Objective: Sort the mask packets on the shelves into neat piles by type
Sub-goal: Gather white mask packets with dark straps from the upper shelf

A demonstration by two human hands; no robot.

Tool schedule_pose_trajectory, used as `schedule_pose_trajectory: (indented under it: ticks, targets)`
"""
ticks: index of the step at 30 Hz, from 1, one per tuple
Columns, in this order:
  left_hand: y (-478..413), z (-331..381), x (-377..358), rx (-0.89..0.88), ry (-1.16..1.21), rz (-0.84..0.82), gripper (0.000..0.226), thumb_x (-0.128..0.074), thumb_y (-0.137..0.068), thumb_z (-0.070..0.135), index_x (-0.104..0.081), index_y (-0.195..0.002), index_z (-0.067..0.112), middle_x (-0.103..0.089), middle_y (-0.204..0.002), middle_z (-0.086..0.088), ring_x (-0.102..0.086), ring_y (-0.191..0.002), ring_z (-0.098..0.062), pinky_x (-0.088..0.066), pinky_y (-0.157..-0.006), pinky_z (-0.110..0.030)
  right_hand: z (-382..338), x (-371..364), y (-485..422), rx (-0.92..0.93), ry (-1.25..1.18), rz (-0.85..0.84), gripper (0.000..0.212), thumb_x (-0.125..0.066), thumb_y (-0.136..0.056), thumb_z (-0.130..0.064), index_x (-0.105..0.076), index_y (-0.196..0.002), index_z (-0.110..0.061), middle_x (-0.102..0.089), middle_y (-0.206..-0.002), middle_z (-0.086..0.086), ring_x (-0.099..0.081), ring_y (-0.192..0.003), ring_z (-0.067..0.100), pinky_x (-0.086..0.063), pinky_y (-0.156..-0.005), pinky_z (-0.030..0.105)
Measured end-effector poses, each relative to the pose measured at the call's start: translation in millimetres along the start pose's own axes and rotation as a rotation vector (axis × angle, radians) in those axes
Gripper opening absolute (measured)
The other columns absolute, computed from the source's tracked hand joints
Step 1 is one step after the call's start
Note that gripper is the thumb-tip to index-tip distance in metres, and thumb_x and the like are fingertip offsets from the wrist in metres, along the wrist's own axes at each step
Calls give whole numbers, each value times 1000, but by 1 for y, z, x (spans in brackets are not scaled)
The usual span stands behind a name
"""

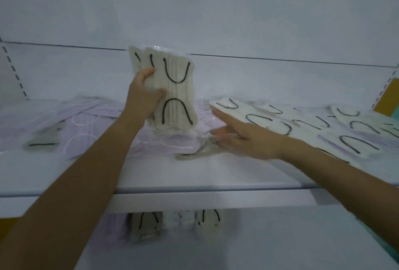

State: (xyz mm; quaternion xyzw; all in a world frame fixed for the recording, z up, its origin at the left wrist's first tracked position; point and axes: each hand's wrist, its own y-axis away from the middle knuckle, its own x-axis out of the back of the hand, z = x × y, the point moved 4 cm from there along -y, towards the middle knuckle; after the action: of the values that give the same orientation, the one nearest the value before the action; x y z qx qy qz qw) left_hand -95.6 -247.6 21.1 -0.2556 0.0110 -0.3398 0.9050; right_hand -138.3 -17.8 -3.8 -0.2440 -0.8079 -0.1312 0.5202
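- Nearest the lens, the left forearm (71, 183) is seen rising from the lower left corner of the frame, across the front edge of the upper shelf (216, 185).
- Below that edge, at bottom centre, lower-shelf packets (146, 224) are glimpsed: lilac at the left, beige and white ones with black loops beside them.
- At the far left of the upper shelf, a lone beige packet (41, 143) is laid flat, partly tucked under lilac packets (86, 125), which are spread loosely across the left half of the shelf.
- Just left of centre, the left hand (143, 91) is raised above the shelf. Its fingers and thumb are curled round the held beige packets (174, 88), which are stood upright as a fanned bunch, black ear loops facing the camera.
- Right of centre, the right hand (244, 138) is stretched low over the shelf with fingers straight and spread. It is blurred, and whether the clear wrapper (200, 151) beneath the fingertips is touched cannot be told.
- Along the right half, cream packets (302, 127) with black loops are strewn flat and overlapping.
- At the upper right edge, a yellow panel (386, 97) is seen.
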Motion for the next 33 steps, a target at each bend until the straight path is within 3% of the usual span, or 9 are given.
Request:
schedule_pose_trajectory:
  ticks: [4,8,12,15,20,23,26,30,33]
  targets:
    - [1,3,-3,-9,-7,-4,56,-62,-83,4,-43,-135,15,-47,-131,-2,-43,-108,-7,-39,-91,-17,6,-12,65,-20,138,-122,57,-27,-94,-49,-4,-146,-39,-37,-138,-31,-32,-124,-11,-12,-98,-3]
    - [6,6,-8,-9,-11,-36,56,-62,-84,4,-43,-135,16,-45,-123,4,-44,-108,-8,-40,-90,-18,14,4,85,-23,-12,53,41,-31,-86,-66,-24,-125,-60,-55,-107,-27,-58,-97,3,-42,-87,16]
    - [15,9,-16,-26,-16,-91,56,-63,-83,4,-45,-134,17,-46,-118,5,-46,-107,-10,-41,-91,-21,26,8,82,-146,93,206,68,-50,-75,-68,-30,-135,-43,-54,-101,-19,-56,-95,13,-44,-77,23]
    - [19,9,-20,-51,-4,-119,56,-63,-82,2,-45,-134,15,-48,-121,3,-47,-108,-9,-41,-91,-19,32,12,76,-375,212,163,89,-58,-70,-69,-21,-143,-31,-52,-110,-6,-49,-98,13,-43,-82,30]
    - [21,10,-19,-151,-11,-157,73,-61,-81,-4,-30,-144,15,-36,-142,3,-36,-128,-8,-30,-105,-16,27,10,72,-388,10,174,91,-70,-76,-46,-14,-146,-30,-49,-114,-11,-47,-97,11,-35,-80,23]
    - [22,8,-19,-154,-16,-161,61,-58,-83,-4,-41,-139,13,-41,-139,3,-39,-128,-9,-31,-104,-15,22,6,70,-329,-105,239,85,-70,-81,-25,-15,-146,-35,-46,-115,-11,-49,-91,8,-36,-68,14]
    - [22,3,-19,-63,-1,-135,49,-57,-85,1,-50,-132,16,-45,-135,-1,-45,-123,-12,-36,-99,-15,18,24,68,-228,-245,409,76,-66,-82,-10,-26,-142,-35,-50,-118,-2,-55,-89,12,-42,-74,17]
    - [23,6,-17,2,33,-126,41,-57,-89,13,-52,-129,19,-46,-135,-4,-45,-123,-16,-36,-108,-32,1,74,55,-81,-532,689,70,-63,-86,-11,-29,-140,-38,-52,-114,-8,-61,-92,3,-53,-69,15]
    - [25,12,-18,76,197,-174,20,-54,-91,33,-63,-105,23,-59,-118,-1,-54,-110,-14,-40,-106,-41,-14,83,15,-31,-661,819,71,-61,-85,-4,-26,-143,-26,-51,-107,-7,-59,-86,3,-51,-62,12]
